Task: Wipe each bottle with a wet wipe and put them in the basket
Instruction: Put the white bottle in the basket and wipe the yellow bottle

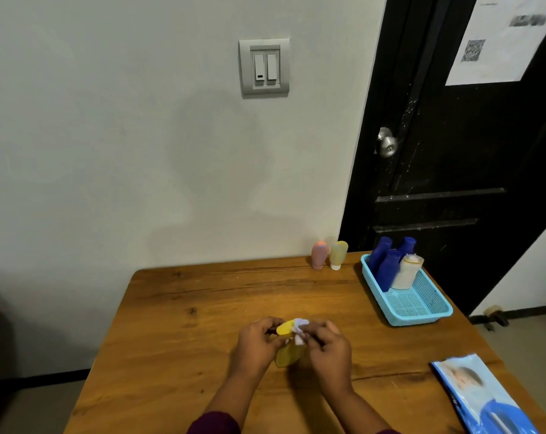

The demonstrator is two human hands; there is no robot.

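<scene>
**While wiped, the bottle may slip**

Because the left hand (256,343) curls round the yellow plastic bottle (286,355) at the wooden bench's (187,339) centre while the right hand (329,346) pinches a white wet wipe (300,332) against its cap, wetness could loosen that grip; the light-blue plastic mesh basket (419,319) waits at two o'clock.

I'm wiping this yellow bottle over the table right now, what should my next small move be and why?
Probably slide the white wet wipe down the yellow plastic bottle: the right hand pinches it at the upper end, while the left hand grips the bottle and the lower body sits uncovered. The light blue mesh basket can wait.
</scene>
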